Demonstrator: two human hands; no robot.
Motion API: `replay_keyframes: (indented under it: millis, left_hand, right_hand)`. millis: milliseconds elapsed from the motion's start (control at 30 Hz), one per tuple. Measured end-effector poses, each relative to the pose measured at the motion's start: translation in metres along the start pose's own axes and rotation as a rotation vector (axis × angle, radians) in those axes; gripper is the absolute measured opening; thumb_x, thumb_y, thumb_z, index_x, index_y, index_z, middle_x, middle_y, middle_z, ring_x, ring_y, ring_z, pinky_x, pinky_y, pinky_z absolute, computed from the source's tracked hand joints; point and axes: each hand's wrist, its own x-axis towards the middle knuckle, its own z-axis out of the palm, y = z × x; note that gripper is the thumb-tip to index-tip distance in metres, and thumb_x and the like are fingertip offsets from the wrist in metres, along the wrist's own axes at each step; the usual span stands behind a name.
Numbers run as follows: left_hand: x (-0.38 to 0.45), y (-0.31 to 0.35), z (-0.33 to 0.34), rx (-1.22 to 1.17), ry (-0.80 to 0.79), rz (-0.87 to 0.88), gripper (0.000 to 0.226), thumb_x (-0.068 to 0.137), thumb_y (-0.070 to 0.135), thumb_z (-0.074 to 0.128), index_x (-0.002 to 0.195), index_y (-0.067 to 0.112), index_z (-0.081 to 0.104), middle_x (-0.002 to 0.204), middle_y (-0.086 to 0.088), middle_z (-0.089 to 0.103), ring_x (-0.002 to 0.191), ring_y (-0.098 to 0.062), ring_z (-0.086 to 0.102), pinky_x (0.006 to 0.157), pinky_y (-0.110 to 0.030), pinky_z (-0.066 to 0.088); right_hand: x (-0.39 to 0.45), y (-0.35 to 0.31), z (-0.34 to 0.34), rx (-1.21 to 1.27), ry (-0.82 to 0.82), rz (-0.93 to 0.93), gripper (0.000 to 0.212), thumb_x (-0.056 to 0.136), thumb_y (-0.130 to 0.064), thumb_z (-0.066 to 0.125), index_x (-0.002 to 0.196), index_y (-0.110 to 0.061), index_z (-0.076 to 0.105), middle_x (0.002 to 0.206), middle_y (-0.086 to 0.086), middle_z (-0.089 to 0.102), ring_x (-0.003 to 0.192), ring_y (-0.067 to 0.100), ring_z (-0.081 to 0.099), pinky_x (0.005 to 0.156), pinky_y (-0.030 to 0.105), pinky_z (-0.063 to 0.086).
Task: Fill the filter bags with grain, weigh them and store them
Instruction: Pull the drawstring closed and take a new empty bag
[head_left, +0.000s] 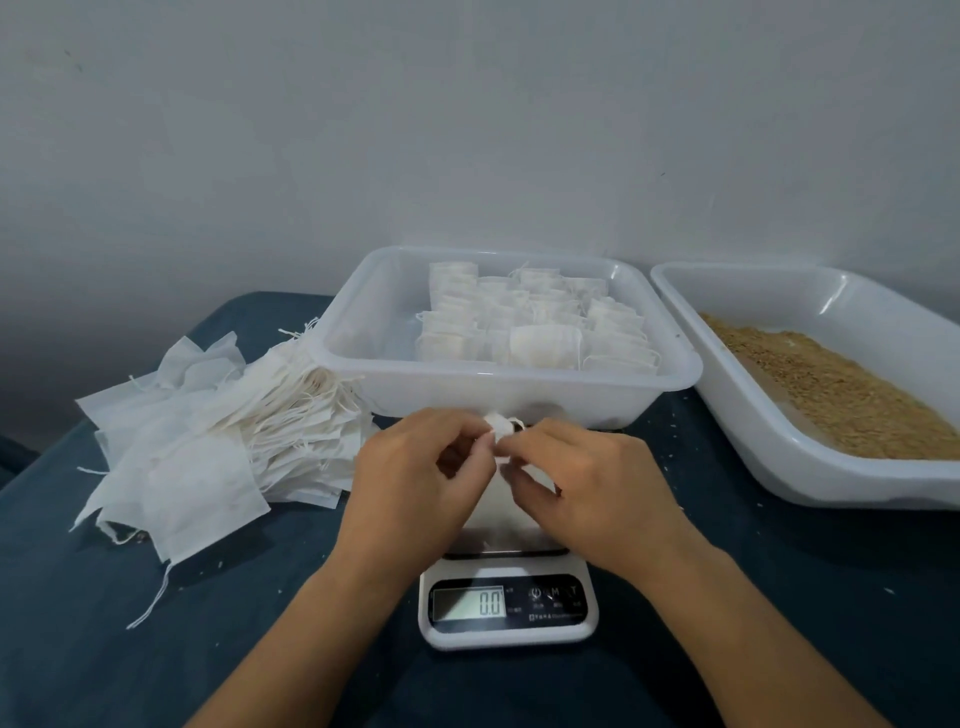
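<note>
My left hand (415, 467) and my right hand (587, 483) meet above the white digital scale (506, 608), both pinching the gathered top of a small white filter bag (497, 427). The bag's lower part is mostly hidden between my palms. The scale display reads 0.0. Behind my hands stands a clear plastic tub (509, 395) holding several filled white bags (540, 325) packed in rows. To the right, a white tray (769, 431) holds loose brown grain (841, 395). A heap of empty filter bags (208, 441) with drawstrings lies at the left.
Everything rests on a dark blue cloth-covered table (104, 649), with stray grains scattered near the tray. A plain grey wall (467, 130) rises right behind the tubs. The table's left edge drops off near the bag heap.
</note>
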Motion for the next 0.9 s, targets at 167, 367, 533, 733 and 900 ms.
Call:
replay_keyframes:
  millis: [167,367,533,733,900]
  left_hand:
    - [0.001,0.005,-0.001,-0.287,-0.019,-0.117,0.016,0.092,0.031,0.072,0.107,0.034,0.072,0.1,0.017,0.07,0.094,-0.007,0.069,0.077,-0.011,0.05]
    - [0.01,-0.006,-0.012,-0.641,-0.546,-0.206,0.065,0.085,0.05,0.074,0.144,0.039,0.051,0.146,0.011,0.058,0.139,-0.012,0.051,0.113,-0.039,0.041]
    - [0.026,-0.005,-0.024,-1.006,-0.783,-0.457,0.064,0.081,0.04,0.081,0.139,0.025,0.06,0.136,-0.012,0.063,0.126,-0.032,0.062,0.102,-0.046,0.052]
    - [0.052,0.012,-0.025,-0.686,-0.982,-0.353,0.037,0.079,0.033,0.074,0.116,0.035,0.071,0.108,0.003,0.072,0.099,-0.015,0.07,0.081,-0.03,0.056]
    - [0.062,0.03,-0.006,-0.564,-1.036,-0.188,0.018,0.079,0.032,0.068,0.094,0.042,0.071,0.089,0.015,0.07,0.085,-0.003,0.064,0.077,-0.03,0.054]
  right_hand:
    - [0.002,0.0,-0.007,0.114,-0.114,0.042,0.014,0.097,-0.03,0.061,0.098,-0.024,0.074,0.088,-0.013,0.063,0.064,0.003,0.049,0.054,0.025,0.047]
    - [-0.002,0.005,-0.02,0.561,-0.109,0.164,0.009,0.105,-0.018,0.057,0.108,-0.016,0.066,0.067,-0.021,0.058,0.052,0.011,0.057,0.05,0.022,0.042]
    - [-0.004,0.007,-0.028,0.701,-0.074,0.198,0.032,0.104,-0.018,0.056,0.132,-0.006,0.065,0.074,-0.032,0.063,0.06,-0.006,0.063,0.059,0.008,0.044]
    - [-0.004,0.008,-0.038,0.807,-0.096,0.219,0.023,0.102,-0.032,0.056,0.107,-0.014,0.069,0.076,-0.006,0.068,0.047,0.017,0.061,0.046,0.025,0.049]
    - [-0.004,0.014,-0.042,0.713,-0.088,0.181,0.018,0.105,-0.019,0.056,0.113,-0.011,0.07,0.072,-0.019,0.065,0.053,0.009,0.061,0.048,0.023,0.047]
